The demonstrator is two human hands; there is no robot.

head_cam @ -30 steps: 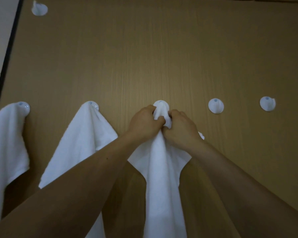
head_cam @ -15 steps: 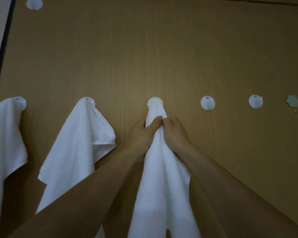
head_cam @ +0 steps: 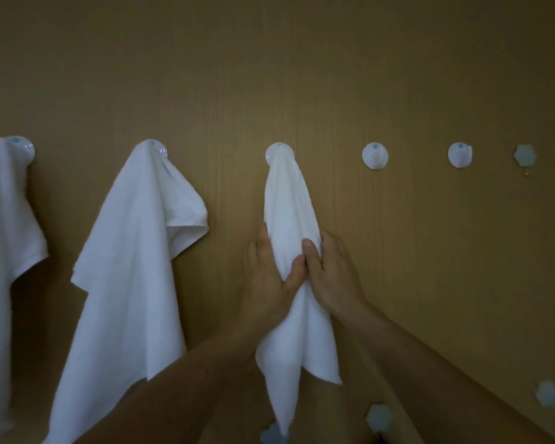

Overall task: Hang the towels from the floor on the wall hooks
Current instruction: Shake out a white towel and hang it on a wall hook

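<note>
A white towel (head_cam: 290, 219) hangs from the third white round hook (head_cam: 279, 152) on the brown wooden wall. My left hand (head_cam: 266, 280) wraps the towel's middle from the left, thumb across the front. My right hand (head_cam: 332, 274) grips it from the right, thumb touching the left thumb. Two more white towels hang to the left: one (head_cam: 125, 267) on the second hook (head_cam: 156, 148), one (head_cam: 4, 235) on the first hook (head_cam: 21, 148) at the frame's left edge.
Two bare white hooks (head_cam: 375, 156) (head_cam: 459, 155) sit right of the held towel. A pale hexagonal hook (head_cam: 524, 155) follows at far right. Lower down, similar hexagonal pieces (head_cam: 378, 416) (head_cam: 547, 393) stick to the wall.
Both hands have slid down the towel from just under the hook to its middle. The towel now hangs from the third hook on its own, drawn narrow.
</note>
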